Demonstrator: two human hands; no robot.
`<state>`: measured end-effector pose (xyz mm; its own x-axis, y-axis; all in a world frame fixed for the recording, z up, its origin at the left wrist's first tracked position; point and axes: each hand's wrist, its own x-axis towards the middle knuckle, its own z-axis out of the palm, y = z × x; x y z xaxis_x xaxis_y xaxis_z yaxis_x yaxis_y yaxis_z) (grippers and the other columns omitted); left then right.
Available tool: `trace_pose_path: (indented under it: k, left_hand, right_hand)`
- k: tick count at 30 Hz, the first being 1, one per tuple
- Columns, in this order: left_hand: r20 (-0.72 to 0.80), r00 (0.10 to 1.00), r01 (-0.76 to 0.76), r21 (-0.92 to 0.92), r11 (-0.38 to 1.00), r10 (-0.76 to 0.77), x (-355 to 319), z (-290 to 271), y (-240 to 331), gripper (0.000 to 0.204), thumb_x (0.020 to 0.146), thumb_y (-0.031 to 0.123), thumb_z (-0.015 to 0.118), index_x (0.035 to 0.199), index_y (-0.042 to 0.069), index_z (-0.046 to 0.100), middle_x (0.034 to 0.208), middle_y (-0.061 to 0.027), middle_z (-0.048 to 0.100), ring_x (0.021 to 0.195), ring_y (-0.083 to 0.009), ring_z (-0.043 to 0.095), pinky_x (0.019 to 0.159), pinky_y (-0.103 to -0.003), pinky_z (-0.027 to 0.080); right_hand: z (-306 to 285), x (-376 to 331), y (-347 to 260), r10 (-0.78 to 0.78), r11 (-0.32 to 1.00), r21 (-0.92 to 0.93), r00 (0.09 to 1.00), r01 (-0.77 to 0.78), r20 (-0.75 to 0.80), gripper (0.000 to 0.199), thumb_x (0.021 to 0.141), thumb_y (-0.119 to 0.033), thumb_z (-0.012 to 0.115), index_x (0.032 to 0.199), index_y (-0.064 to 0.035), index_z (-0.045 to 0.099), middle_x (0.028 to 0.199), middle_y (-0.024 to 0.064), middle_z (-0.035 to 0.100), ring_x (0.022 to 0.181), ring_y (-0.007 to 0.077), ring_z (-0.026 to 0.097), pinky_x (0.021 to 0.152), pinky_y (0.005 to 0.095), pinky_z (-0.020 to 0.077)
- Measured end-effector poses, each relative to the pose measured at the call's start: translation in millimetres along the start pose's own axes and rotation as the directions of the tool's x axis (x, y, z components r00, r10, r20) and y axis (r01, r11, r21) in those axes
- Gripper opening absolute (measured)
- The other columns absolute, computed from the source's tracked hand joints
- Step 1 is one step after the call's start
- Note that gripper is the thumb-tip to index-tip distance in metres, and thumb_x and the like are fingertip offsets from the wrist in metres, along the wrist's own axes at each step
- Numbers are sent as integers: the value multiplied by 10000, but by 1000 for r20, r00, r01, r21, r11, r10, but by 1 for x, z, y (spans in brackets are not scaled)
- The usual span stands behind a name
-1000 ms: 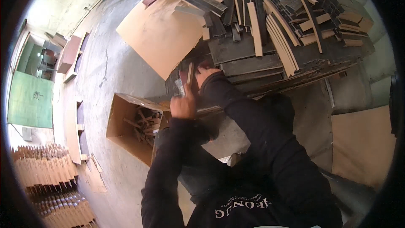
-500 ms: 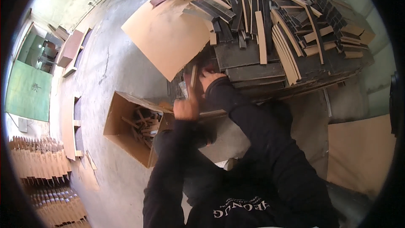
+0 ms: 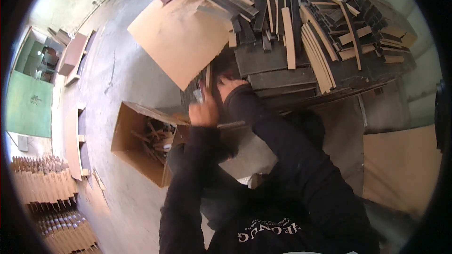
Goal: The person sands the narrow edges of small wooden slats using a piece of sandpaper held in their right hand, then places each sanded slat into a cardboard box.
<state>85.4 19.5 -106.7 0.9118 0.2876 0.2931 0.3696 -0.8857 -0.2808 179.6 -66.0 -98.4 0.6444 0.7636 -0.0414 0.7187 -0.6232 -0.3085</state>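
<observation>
At the near left edge of the worktable (image 3: 278,79), my left hand (image 3: 203,113) is closed, its index finger pointing up along a narrow tan strip (image 3: 208,76) that it seems to grip. My right hand (image 3: 230,88) is just right of it, fingers bent down over the dark surface. Its fingertips are blurred and in shadow, so what they hold does not show. A small clear, shiny piece (image 3: 198,96) lies by the left hand. Beyond both hands a large tan sheet (image 3: 181,42) overhangs the table's left side.
Black and tan strips (image 3: 288,37) are heaped across the table. An open cardboard box (image 3: 136,148) with offcuts stands on the floor, left of my left arm. A tan board (image 3: 400,167) leans at the right. Stacked notched pieces (image 3: 44,181) stand at the far left.
My left hand has moved slightly away from me, the narrow strip shifting with it. My right hand stays over nearly the same spot. The whole view has shifted a little.
</observation>
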Motion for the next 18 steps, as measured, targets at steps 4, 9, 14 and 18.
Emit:
trace_pose_path:
  k: [4,9,14,18]
  left_hand:
    - [-161,981,-108,23,994,110,23,26,-13,401,780,145,463,1141,-28,446,466,-81,533,379,-178,520,364,-309,408]
    - [58,994,-88,-64,994,92,-24,-25,2,516,745,181,502,1177,-84,410,476,-106,530,359,-183,507,396,-328,407]
    - [-43,999,-27,-76,997,24,37,7,4,455,732,167,481,1134,-45,456,484,-66,544,425,-210,547,425,-344,412]
    - [259,957,-78,-194,978,128,-59,-41,-16,449,756,170,470,1140,-61,443,522,-122,565,447,-257,561,445,-379,429]
  right_hand:
    - [-2,12,-8,23,997,-71,992,-15,120,518,645,-292,642,1099,-88,497,1235,100,426,1059,264,493,814,393,445]
    - [-6,6,5,18,999,-52,1000,-17,21,436,683,-262,580,1078,-89,515,1204,113,459,1040,257,501,792,399,450]
    - [-7,7,-1,2,1000,-30,996,1,84,328,765,-192,438,1036,-76,582,1197,113,479,985,299,540,744,467,439]
    - [-31,0,-11,32,995,-97,965,-7,259,555,647,-359,671,1111,-100,510,1269,100,400,1083,271,477,845,405,425]
